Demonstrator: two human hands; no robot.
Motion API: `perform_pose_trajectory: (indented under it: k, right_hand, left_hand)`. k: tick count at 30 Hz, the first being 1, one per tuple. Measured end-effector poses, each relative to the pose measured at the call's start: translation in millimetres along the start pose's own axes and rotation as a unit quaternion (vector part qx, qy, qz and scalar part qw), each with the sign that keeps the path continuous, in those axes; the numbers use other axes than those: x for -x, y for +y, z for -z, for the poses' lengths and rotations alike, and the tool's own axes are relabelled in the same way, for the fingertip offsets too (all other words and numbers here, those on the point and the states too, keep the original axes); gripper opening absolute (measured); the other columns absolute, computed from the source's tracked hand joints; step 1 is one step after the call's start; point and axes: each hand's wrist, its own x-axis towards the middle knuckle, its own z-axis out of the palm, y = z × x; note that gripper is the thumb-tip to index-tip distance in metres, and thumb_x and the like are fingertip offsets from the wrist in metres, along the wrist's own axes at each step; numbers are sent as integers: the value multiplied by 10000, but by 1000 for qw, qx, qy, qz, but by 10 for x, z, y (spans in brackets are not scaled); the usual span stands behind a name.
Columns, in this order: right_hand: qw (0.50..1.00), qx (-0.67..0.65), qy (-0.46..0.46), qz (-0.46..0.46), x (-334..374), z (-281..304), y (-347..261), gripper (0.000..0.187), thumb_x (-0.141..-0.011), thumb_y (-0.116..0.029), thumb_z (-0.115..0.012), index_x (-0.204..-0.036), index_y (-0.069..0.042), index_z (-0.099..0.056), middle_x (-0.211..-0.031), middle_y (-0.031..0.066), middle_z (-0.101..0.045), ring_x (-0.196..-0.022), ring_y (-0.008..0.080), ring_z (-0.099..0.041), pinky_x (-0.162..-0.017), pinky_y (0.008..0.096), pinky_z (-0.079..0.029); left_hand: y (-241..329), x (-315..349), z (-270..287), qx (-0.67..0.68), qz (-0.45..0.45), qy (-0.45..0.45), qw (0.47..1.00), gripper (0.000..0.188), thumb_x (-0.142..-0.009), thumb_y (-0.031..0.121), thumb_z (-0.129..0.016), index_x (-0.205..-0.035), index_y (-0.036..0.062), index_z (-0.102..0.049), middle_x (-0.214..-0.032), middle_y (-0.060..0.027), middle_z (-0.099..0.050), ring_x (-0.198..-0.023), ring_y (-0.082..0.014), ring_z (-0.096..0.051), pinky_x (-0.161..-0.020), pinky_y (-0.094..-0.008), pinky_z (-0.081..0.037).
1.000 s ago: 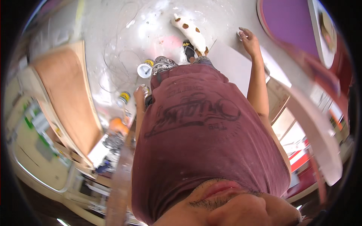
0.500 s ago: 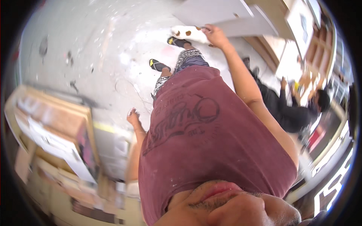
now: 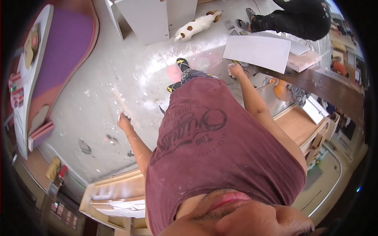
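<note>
I look down my own maroon T-shirt (image 3: 212, 145) to a dusty concrete floor (image 3: 118, 78). My left hand (image 3: 124, 120) hangs out to the side over the floor, fingers loosely apart and holding nothing. My right hand (image 3: 235, 70) is stretched forward with its fingers curled, right at the near left corner of a white board (image 3: 258, 53) that lies on a dark workbench (image 3: 327, 88). Whether it grips the board or something small, I cannot tell. My sandalled feet (image 3: 179, 74) show below the shirt hem.
A white dog with brown spots (image 3: 197, 25) lies by a white cabinet (image 3: 145, 19). Another person in black (image 3: 295, 19) stands beyond the bench. A purple panel (image 3: 63, 51) lies at left, and wooden cabinets stand at right (image 3: 303, 126) and behind me (image 3: 114, 192).
The view has swung round, so the room has turned in the picture. My right hand stays stretched toward a white board; my left arm has moved out to the side.
</note>
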Motion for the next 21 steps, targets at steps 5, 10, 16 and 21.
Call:
perform_pose_trajectory:
  k: [5,10,16,21]
  right_hand:
    - [999,31,-1,16,290,-559,80,274,-864,-247,-597,-1059,-70,-672,-877,123,-701,-729,247,-678,-594,391,-542]
    - [984,137,13,115,90,-876,-206,295,-843,-309,-627,-989,-63,-699,-900,191,-702,-831,326,-688,-731,428,-537]
    - [992,-33,-30,114,-125,-665,-876,280,-862,-278,-628,-1067,-93,-677,-837,111,-701,-678,223,-665,-581,402,-542]
    - [993,-46,28,108,-416,-425,-890,228,-870,-240,-611,-1029,-95,-685,-786,80,-686,-610,185,-636,-515,369,-527]
  left_hand:
    - [263,260,-768,-103,-164,-130,972,285,-978,231,-522,-1018,3,-688,-689,-56,-617,-510,-85,-505,-442,-233,-414]
    - [-129,589,-969,-143,-182,-155,961,367,-1001,286,-460,-1116,-1,-657,-734,-81,-652,-500,-112,-536,-452,-248,-432]
    - [-1427,-137,360,-351,-105,-190,911,390,-981,258,-449,-1213,-9,-612,-937,-160,-698,-787,-214,-658,-646,-302,-515]
    - [-1369,122,423,-196,60,-119,972,430,-965,301,-496,-1274,16,-583,-1029,-165,-685,-824,-232,-648,-706,-326,-509]
